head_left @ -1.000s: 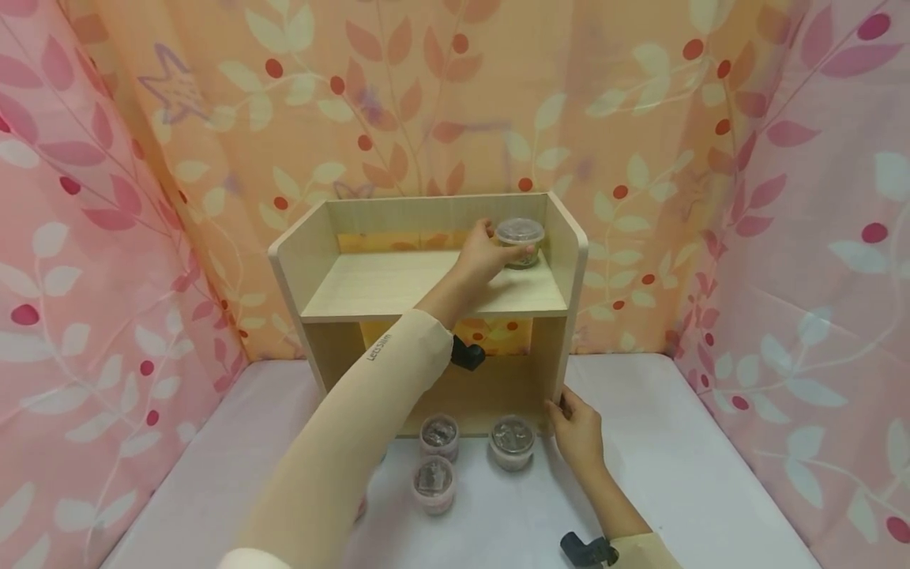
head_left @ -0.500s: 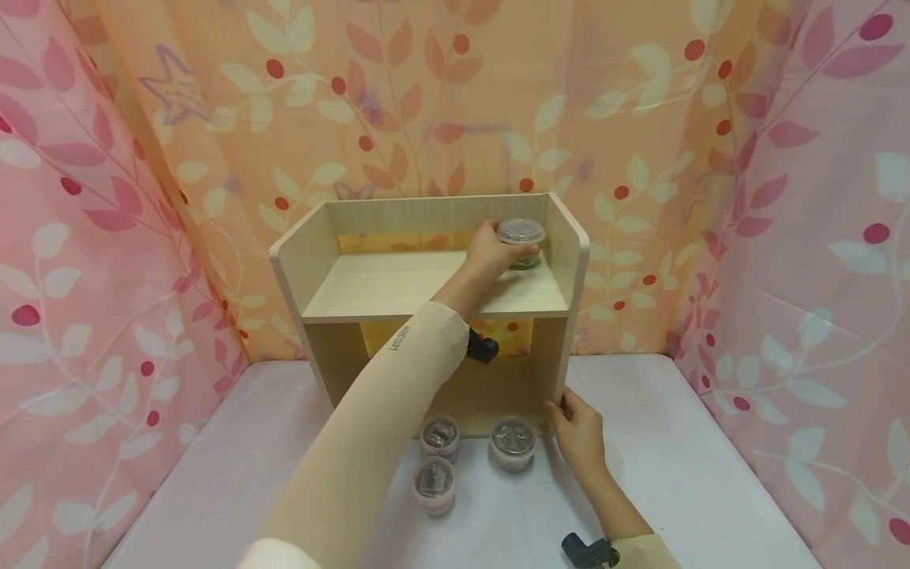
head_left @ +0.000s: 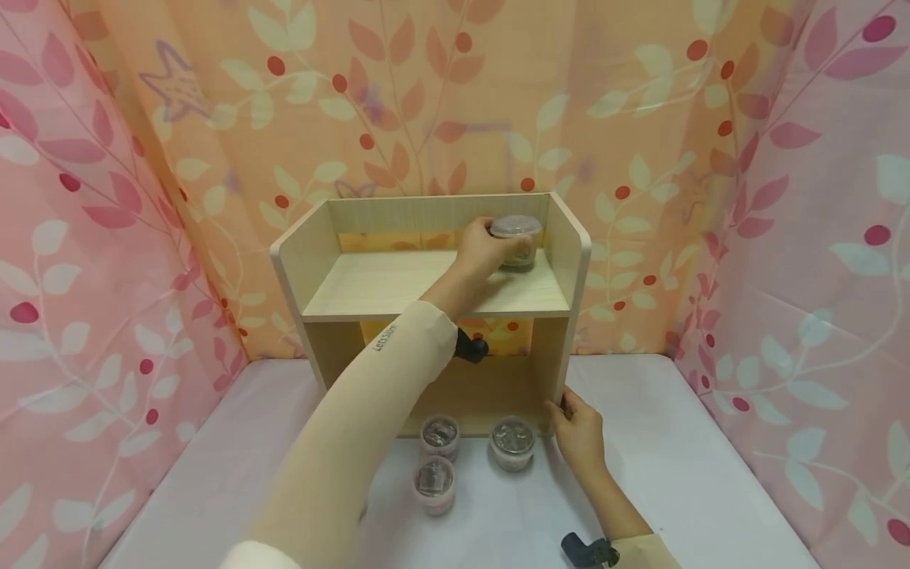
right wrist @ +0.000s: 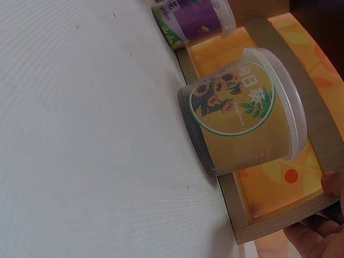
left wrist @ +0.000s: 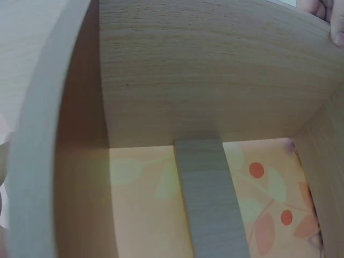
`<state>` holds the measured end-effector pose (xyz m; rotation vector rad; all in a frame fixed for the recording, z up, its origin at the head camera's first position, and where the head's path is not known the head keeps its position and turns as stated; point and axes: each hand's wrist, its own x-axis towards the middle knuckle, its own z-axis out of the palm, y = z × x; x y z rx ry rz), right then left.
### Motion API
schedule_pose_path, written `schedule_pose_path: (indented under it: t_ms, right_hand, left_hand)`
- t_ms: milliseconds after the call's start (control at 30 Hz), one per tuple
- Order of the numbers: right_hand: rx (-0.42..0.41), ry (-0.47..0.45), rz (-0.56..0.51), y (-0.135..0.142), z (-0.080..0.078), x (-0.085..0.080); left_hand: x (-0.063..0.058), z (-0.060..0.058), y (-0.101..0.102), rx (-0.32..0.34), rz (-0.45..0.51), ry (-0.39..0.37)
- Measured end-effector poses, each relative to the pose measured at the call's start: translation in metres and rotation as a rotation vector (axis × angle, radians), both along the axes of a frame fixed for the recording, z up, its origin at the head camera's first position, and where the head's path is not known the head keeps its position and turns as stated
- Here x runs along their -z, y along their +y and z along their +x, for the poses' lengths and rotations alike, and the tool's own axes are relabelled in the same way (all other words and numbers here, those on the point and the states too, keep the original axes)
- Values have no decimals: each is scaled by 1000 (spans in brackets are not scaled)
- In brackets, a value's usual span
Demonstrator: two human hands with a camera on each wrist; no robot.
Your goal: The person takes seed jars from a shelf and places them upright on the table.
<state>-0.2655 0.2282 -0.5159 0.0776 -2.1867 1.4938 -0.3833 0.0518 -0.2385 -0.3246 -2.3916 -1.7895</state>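
Note:
My left hand (head_left: 483, 251) holds a small clear round tub with a lid (head_left: 517, 229) at the right end of the wooden shelf unit's (head_left: 398, 276) top board. Its thumb lies across the tub's front. The far fingers are hidden behind the tub. Low on the unit's right side panel, my right hand (head_left: 579, 431) grips the front edge. Close by that hand stands a lidded tub (head_left: 512, 444), whose sunflower label (right wrist: 234, 99) shows in the right wrist view. The left wrist view shows the lower compartment's wooden wall (left wrist: 215, 70), with right-hand fingers (left wrist: 336, 27) at the corner.
Two more lidded tubs, one behind (head_left: 439, 437) and one nearer (head_left: 434, 486), stand on the white tablecloth (head_left: 682, 474) before the unit. My left sleeve (head_left: 341, 442) hides part of the table. A patterned curtain (head_left: 441, 95) hangs behind.
The tub in my left hand has shifted slightly to the left and towards me since half a second ago, and the left forearm with it. My right hand stays on the side panel.

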Motion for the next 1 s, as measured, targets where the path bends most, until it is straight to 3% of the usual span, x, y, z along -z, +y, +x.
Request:
schedule_pose_path:
  t_ms: [300, 600, 800, 1000]
  right_hand:
    - [-13, -13, -7, 1, 0, -2]
    - [-12, -31, -4, 2, 1, -2]
    - [-13, -26, 26, 3, 2, -1]
    - [-15, -29, 37, 3, 3, 0]
  left_hand:
    - [-11, 25, -30, 72, 23, 23]
    - [-22, 66, -62, 165, 22, 62]
    - [-12, 100, -78, 236, 17, 105]
    - [2, 128, -84, 260, 31, 99]
